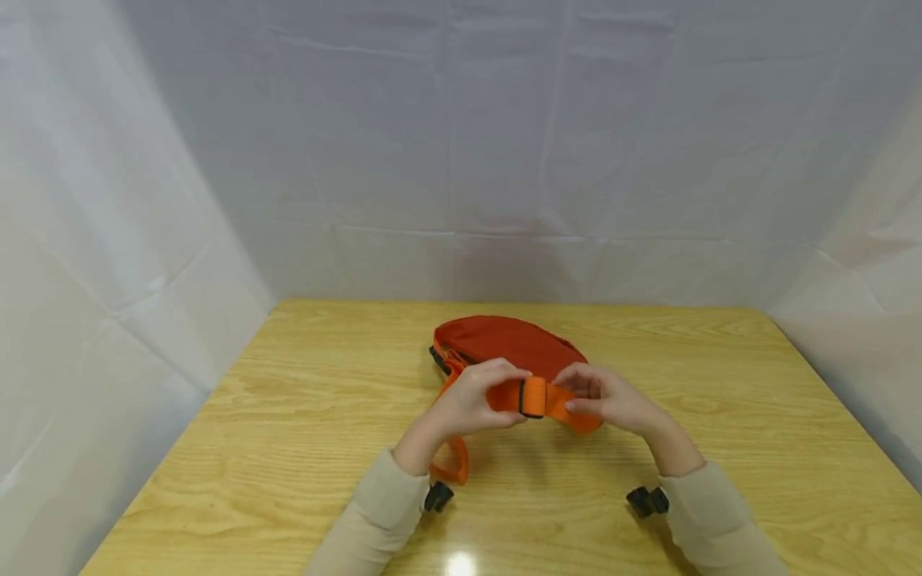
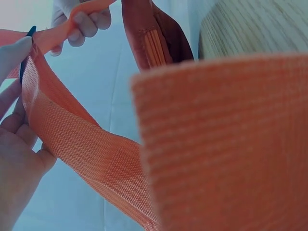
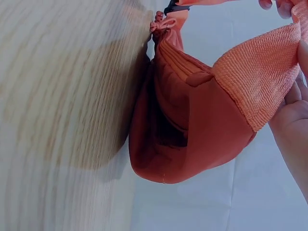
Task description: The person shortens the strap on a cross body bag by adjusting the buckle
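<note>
A red-orange waist bag point(image 1: 504, 340) lies on the table, its orange webbing strap point(image 1: 576, 406) lifted in front of it. My left hand point(image 1: 475, 398) pinches the strap at a black slide buckle point(image 1: 531, 414), thumb below and fingers above. Right of the buckle, my right hand point(image 1: 612, 398) pinches the strap between thumb and fingers. In the left wrist view the left hand point(image 2: 21, 144) grips beside the buckle point(image 2: 28, 53), and a strap loop point(image 2: 96, 144) hangs from it. The right wrist view shows the strap point(image 3: 264, 67) joining the bag's end point(image 3: 211, 130).
The wooden table point(image 1: 288, 448) reaches back to a pale sheet wall point(image 1: 446, 160). A strap loop point(image 1: 454, 464) hangs by the left forearm. Black wrist devices point(image 1: 648, 502) sit at both cuffs. A black buckle point(image 3: 175, 8) shows at the bag's far end.
</note>
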The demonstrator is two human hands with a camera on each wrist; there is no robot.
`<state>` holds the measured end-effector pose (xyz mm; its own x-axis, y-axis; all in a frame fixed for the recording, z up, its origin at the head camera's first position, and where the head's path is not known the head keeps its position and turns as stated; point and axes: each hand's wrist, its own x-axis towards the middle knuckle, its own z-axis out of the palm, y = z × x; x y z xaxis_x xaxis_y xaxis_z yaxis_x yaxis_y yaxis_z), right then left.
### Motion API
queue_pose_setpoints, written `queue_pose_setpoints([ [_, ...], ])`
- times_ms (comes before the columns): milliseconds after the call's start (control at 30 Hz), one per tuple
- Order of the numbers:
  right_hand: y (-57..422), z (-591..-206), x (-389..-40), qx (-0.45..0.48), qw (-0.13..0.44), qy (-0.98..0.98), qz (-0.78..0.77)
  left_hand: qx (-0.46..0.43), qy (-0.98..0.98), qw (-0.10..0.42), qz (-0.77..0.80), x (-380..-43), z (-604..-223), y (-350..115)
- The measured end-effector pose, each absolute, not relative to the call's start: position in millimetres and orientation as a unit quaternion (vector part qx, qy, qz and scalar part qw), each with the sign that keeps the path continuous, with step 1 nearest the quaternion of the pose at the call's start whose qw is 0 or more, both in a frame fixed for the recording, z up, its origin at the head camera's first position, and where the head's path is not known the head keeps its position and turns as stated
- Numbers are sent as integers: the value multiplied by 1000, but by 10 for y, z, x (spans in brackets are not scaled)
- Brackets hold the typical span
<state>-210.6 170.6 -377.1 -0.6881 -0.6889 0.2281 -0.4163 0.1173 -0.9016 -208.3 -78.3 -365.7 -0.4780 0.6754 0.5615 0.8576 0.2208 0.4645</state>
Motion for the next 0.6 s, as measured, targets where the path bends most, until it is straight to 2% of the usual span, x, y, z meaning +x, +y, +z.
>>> queue_pose_setpoints([
  [167, 1684, -3775, -2105, -378, 107, 737, -550, -501, -770, 113, -379, -2087, -3669, -776],
  [400, 1620, -3822, -2099, -404, 53, 725, -555, -494, -775, 111, -378, -2078, -3661, -763],
  [600, 1595, -3815, -2091, -414, 51, 704, -575, -485, -782, 107, -376, -2073, -3650, -755],
])
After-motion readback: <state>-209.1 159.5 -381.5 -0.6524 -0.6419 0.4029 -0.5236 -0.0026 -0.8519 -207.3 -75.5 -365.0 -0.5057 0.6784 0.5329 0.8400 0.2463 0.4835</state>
